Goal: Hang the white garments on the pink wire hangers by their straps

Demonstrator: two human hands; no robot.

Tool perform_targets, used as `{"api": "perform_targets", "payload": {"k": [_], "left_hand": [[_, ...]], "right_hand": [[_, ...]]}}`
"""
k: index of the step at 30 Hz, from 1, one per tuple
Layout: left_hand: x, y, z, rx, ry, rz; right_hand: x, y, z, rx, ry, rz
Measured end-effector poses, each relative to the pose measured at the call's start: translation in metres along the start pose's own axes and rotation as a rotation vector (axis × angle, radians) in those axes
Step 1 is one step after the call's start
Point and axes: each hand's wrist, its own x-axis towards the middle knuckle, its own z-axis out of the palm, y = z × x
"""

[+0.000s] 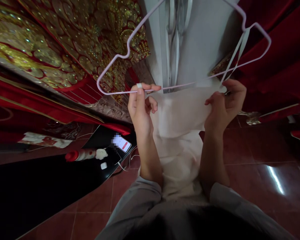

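Observation:
A pale pink clothes hanger (113, 93) spans the upper middle, its shoulder notches at left and right. My left hand (142, 106) is closed on the hanger's lower bar near its left end; a small white strip shows at the fingers. From the right notch hangs a thin white strap (233, 61). My right hand (221, 106) pinches the lower end of this strap just below the bar. White cloth (177, 113) lies below and between the hands; I cannot tell whether it is joined to the strap.
Red garments with gold sequins (65, 36) hang at left, dark red cloth (287, 66) at right. White cabinet doors (202, 40) stand ahead. On a black table (40, 186) lie a lit phone (123, 143), a red-capped bottle (82, 155) and a white case (103, 165).

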Motion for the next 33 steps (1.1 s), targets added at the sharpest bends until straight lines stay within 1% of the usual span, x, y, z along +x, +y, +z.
{"api": "perform_targets", "payload": {"k": [1, 2, 3, 5, 9, 11, 12, 15, 19, 21, 23, 25, 26, 27, 29, 31, 32, 33], "left_hand": [[0.0, -0.001, -0.001, 0.004, -0.001, 0.007], [0.001, -0.001, -0.002, 0.009, -0.002, 0.015], [0.001, -0.002, -0.003, 0.017, -0.004, 0.019], [0.002, -0.003, -0.003, 0.032, -0.007, 0.023], [0.002, -0.002, -0.004, 0.028, -0.023, 0.042], [0.003, -0.001, -0.004, 0.026, -0.029, 0.049], [0.004, 0.0, -0.005, 0.034, -0.028, 0.049], [0.009, 0.0, -0.007, 0.065, -0.009, 0.058], [0.017, 0.0, -0.012, 0.09, 0.014, 0.075], [0.019, 0.001, -0.013, 0.102, 0.023, 0.067], [0.019, 0.002, -0.013, 0.107, 0.033, 0.054], [0.018, 0.003, -0.013, 0.11, 0.042, 0.042], [0.018, 0.003, -0.012, 0.109, 0.039, 0.037], [0.017, 0.003, -0.012, 0.106, 0.036, 0.034], [0.016, 0.002, -0.012, 0.092, 0.022, 0.036], [0.015, 0.001, -0.012, 0.082, 0.009, 0.044], [0.015, 0.0, -0.012, 0.082, 0.006, 0.048], [0.015, 0.0, -0.012, 0.086, -0.001, 0.05]], "right_hand": [[0.002, 0.003, -0.003, 0.008, 0.011, 0.055], [0.005, 0.005, -0.005, 0.005, -0.013, 0.097], [0.008, 0.006, -0.006, 0.0, -0.041, 0.129], [0.013, 0.005, -0.006, 0.009, -0.05, 0.18], [0.023, 0.004, -0.003, 0.065, 0.058, 0.206], [0.027, 0.003, -0.004, 0.047, 0.029, 0.2], [0.029, 0.002, -0.005, 0.013, -0.021, 0.186], [0.032, -0.009, -0.008, -0.106, -0.183, 0.114], [0.043, -0.034, -0.003, -0.154, -0.251, -0.028], [0.056, -0.043, 0.003, -0.166, -0.293, -0.179], [0.074, -0.044, 0.007, -0.169, -0.339, -0.34], [0.092, -0.037, 0.006, -0.115, -0.377, -0.462], [0.099, -0.031, 0.004, -0.068, -0.377, -0.501], [0.105, -0.025, 0.0, -0.015, -0.346, -0.52], [0.108, -0.014, -0.011, 0.039, -0.199, -0.514], [0.099, -0.01, -0.021, -0.021, 0.004, -0.451], [0.091, -0.011, -0.024, -0.064, 0.084, -0.427], [0.081, -0.015, -0.025, -0.105, 0.134, -0.413]]}}
